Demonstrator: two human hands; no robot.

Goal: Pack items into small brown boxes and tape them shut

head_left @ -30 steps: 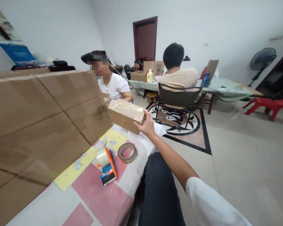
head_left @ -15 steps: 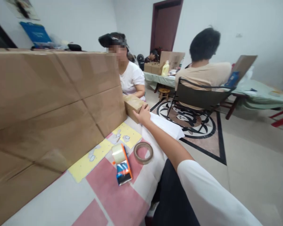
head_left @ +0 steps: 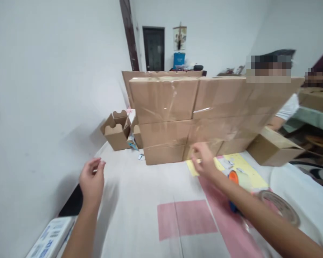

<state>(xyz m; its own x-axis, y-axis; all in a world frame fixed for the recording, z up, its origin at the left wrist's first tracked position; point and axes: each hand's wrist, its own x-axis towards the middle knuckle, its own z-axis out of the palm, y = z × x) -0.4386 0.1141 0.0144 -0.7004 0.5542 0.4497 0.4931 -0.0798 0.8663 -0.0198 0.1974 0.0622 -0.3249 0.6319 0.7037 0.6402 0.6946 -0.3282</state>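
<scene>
"Fingers first! What's the left hand (head_left: 91, 182) up to?"

"Left of the frame, raised over the pale tablecloth (head_left: 137, 200). Fingers curled in loosely, thumb drawn close to the index finger, a narrow gap between them. A released grip, nothing in it that I can see."

"And the right hand (head_left: 206, 163)?"

"Just right of centre! Fingers bent, about half open, thumb turned toward the fingertips, and again no object visible in the grasp. It overlaps the lower part of the stack of boxes (head_left: 165, 107); whether it touches the cardboard, I cannot tell."

"Place that stack for us."

"Middle of the frame and off to the right, cartons packed in rows, shiny tape catching the light. At its right end, a single box (head_left: 274, 147) with a flap jutting out, and a co-worker's arm (head_left: 277, 122) just behind."

"Tape?"

"Right of the frame: the tape dispenser (head_left: 233, 177), orange and blue, partly hidden by the right forearm. Just beyond, toward the lower right, the brown tape roll (head_left: 287, 206) lies on the cloth."

"Left side?"

"Open box (head_left: 117, 138) left of centre, notched flaps up, near the stack. Lower left, a white pack (head_left: 50, 236) with blue print beside the left forearm!"
</scene>
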